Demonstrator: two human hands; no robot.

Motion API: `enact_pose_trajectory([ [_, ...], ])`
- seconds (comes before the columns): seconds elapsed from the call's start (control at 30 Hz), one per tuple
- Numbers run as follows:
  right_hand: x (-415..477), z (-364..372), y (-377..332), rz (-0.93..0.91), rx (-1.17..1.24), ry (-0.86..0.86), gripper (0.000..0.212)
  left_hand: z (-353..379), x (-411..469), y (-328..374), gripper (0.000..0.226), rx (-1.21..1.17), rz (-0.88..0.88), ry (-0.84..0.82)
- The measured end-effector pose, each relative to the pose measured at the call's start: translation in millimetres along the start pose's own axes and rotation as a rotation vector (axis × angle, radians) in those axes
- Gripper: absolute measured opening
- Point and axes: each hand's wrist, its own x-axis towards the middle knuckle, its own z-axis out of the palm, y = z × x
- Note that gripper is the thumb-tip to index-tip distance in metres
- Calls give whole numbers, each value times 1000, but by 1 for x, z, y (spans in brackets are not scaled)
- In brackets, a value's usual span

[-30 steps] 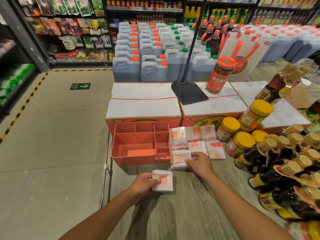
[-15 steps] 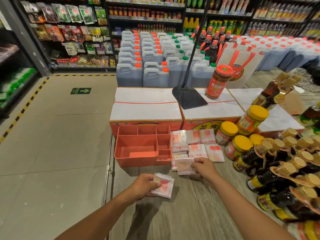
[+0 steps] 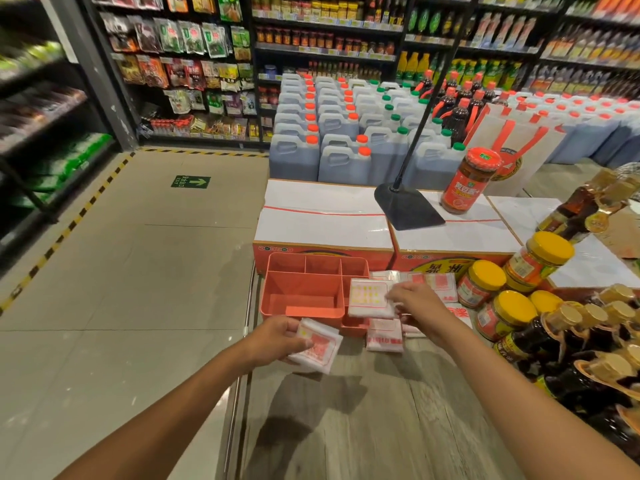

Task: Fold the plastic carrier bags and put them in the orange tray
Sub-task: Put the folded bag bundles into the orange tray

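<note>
On the wooden surface (image 3: 346, 427), just in front of the stacked cartons (image 3: 325, 223), stands the orange tray (image 3: 304, 312), divided into one large compartment and several small ones. At its near edge the left hand (image 3: 277, 337) grips a folded white carrier bag with red print (image 3: 318, 346) by its left side, fingers curled round it, a little above the surface. Over the small right-hand compartments the right hand (image 3: 419, 303) pinches a second folded bag (image 3: 369, 297) by its right edge; whether that bag touches the tray cannot be told. More folded bags lie flat to the right of the tray: one (image 3: 384, 337) just beside its near right corner, others (image 3: 438, 283) behind the right hand. Yellow-lidded jars (image 3: 485, 284) and dark sauce bottles (image 3: 568, 344) crowd the surface's right side, near the loose bags
</note>
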Motion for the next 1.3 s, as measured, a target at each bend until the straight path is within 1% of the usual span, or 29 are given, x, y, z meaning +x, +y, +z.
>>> enact_pose_trajectory([
  [0.1,9,26,-19,-58,-74,-88,13,-21,-9,0,16,-73,17,8],
  [0.17,17,49,-30,-98,-178,-152,10,-39,-13,-1,16,-156,15,57],
  [0.23,27,73,-37,-93,-212,-181,6,-59,-18,-2,18,-242,-1,130],
  [0.27,33,85,-39,-80,-225,-185,5,-68,-20,-3,20,-274,-4,169],
  [0.37,51,118,-40,7,-215,-212,18,-92,-29,-7,20,-340,5,288],
  [0.43,62,137,-35,79,-229,-241,21,-105,-33,-13,21,-390,6,371],
  [0.53,77,157,-27,165,-419,-244,11,-119,-36,-25,22,-423,-2,446],
  [0.57,82,164,-24,182,-469,-255,10,-122,-37,-30,23,-429,-8,460],
  [0.63,89,173,-19,182,-579,-258,13,-126,-38,-37,24,-434,-20,476],
  [0.67,91,177,-17,173,-639,-244,18,-127,-39,-39,24,-437,-25,481],
  [0.73,94,181,-14,146,-751,-200,35,-127,-39,-42,24,-440,-36,488],
  [0.8,94,183,-12,117,-831,-159,41,-127,-38,-44,23,-439,-45,491],
  [0.93,93,187,-8,87,-925,-126,33,-125,-36,-44,23,-426,-51,492],
  [1.13,97,187,-9,134,-938,-190,17,-122,-30,-39,22,-411,-61,487],
  [1.3,100,184,-9,75,-1010,-232,15,-119,-22,-31,23,-396,-56,494],
])
